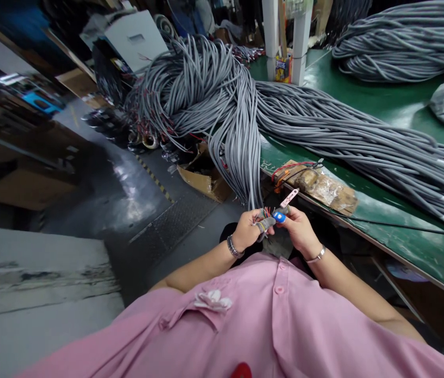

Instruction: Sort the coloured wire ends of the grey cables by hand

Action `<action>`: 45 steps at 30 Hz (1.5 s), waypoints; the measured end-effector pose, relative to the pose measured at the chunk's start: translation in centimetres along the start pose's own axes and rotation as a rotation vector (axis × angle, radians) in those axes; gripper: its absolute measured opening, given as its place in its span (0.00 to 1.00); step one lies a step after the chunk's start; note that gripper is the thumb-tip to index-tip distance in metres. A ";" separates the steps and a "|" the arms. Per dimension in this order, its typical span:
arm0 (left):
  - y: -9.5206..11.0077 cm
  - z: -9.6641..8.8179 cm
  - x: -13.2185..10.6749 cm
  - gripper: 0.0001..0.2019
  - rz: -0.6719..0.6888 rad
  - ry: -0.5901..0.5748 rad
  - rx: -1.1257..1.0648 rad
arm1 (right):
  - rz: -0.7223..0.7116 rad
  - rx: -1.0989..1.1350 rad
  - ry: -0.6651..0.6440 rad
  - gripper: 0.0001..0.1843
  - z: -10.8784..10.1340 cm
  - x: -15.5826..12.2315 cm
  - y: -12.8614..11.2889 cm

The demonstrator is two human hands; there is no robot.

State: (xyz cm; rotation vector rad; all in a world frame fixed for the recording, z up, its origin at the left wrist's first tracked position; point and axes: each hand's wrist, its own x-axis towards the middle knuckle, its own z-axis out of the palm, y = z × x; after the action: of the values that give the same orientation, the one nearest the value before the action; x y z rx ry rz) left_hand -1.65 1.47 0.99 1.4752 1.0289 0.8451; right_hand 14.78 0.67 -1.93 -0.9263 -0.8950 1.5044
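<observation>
My left hand (248, 231), with grey covers on some fingers, is closed around the end of a grey cable. Thin coloured wires (267, 212), red among them, fan out from between its fingers. Right beside it, my right hand (301, 231) is closed in a pinch, its fingertips meeting the left ones at the wires. Blue wrapping (279, 217) covers its thumb tip. A flat pink-and-white strip (289, 197) with a hole sticks up from its fingers; its lower part is hidden. A thick bundle of grey cables (241, 142) hangs off the table just beyond my hands.
Long grey cables lie along the green table (367, 105), with another coil (403, 42) at the far right. A taped wooden block (320, 186) sits at the near table edge. An open cardboard box (202, 178) stands on the floor below. A pale surface (40, 278) is at left.
</observation>
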 end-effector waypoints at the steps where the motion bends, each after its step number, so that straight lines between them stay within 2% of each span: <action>1: 0.0 0.1 0.0 0.19 -0.006 0.017 -0.031 | -0.001 0.007 0.008 0.12 0.0 0.0 0.1; 6: -0.3 0.2 0.1 0.19 -0.034 0.087 -0.114 | 0.020 0.048 0.050 0.11 0.0 -0.1 0.4; 9: -0.3 0.3 0.3 0.19 -0.040 0.110 -0.137 | 0.084 0.185 0.053 0.12 -0.4 0.1 0.5; 12: -0.2 0.5 0.5 0.18 -0.026 0.125 -0.169 | 0.172 0.324 0.058 0.18 -1.1 0.9 0.2; 15: 0.1 0.9 0.7 0.18 -0.006 0.121 -0.192 | 0.216 0.334 -0.004 0.21 -1.5 1.8 -0.6; 18: 0.4 1.4 0.8 0.17 -0.005 0.118 -0.217 | 0.122 0.224 -0.005 0.18 -1.5 2.1 -1.1; 21: 0.5 1.7 0.9 0.17 -0.017 0.127 -0.240 | -0.086 0.011 0.180 0.17 -1.5 2.0 -0.9; 23: 0.5 1.8 0.9 0.17 -0.028 0.132 -0.244 | -0.148 -0.068 0.255 0.21 -1.4 2.0 -0.6; 26: 0.6 1.9 1.1 0.17 -0.033 0.123 -0.233 | -0.052 0.081 0.182 0.25 -1.3 2.3 -0.4; 28: 0.6 1.9 1.2 0.17 -0.022 0.113 -0.223 | 0.017 0.232 0.141 0.24 -1.1 2.6 -0.5; 30: 0.7 1.9 1.2 0.17 -0.014 0.102 -0.211 | 0.033 0.317 0.157 0.22 -0.8 2.8 -0.7; 34: 0.9 1.9 1.2 0.18 -0.020 0.083 -0.154 | 0.044 0.347 0.187 0.22 -0.7 2.8 -0.8; 41: 0.9 1.7 0.8 0.18 0.012 0.080 -0.165 | 0.163 0.419 0.055 0.30 -1.3 2.4 -1.2; 45: 1.0 1.4 0.7 0.18 0.006 0.047 -0.206 | 0.150 0.382 0.029 0.23 -1.2 2.0 -1.8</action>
State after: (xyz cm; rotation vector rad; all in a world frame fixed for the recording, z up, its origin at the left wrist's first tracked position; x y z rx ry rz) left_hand 0.06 1.55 1.78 1.2902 0.9422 0.9643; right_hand 16.36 2.95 -0.96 -0.7426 -0.4986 1.7108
